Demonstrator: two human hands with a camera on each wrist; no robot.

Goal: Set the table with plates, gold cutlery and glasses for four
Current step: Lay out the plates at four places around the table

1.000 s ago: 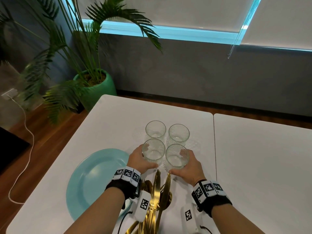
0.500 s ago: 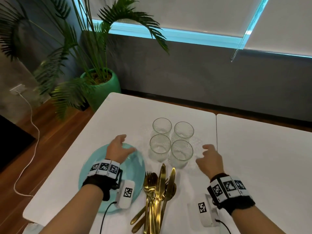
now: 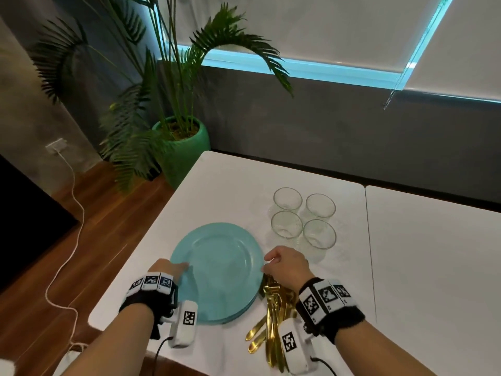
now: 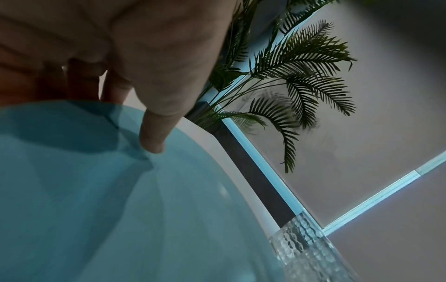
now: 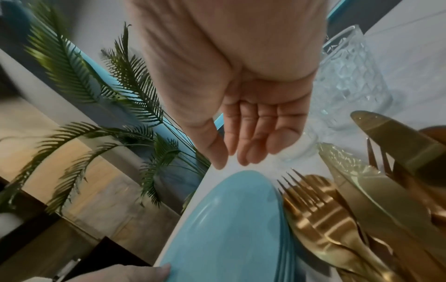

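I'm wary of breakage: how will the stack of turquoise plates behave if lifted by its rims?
The stack of turquoise plates looks rigid and probably heavy, with several layered rims. Its glossy surface may slip, so the left hand alone seems insufficient.

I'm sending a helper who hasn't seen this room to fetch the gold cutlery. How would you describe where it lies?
Start at the white table beside the potted palm. At its near edge, just right of the stack of blue plates, lies the gold cutlery, a bundle of forks and knives. It is the only shiny gold metal there; the four glasses beyond are clear.
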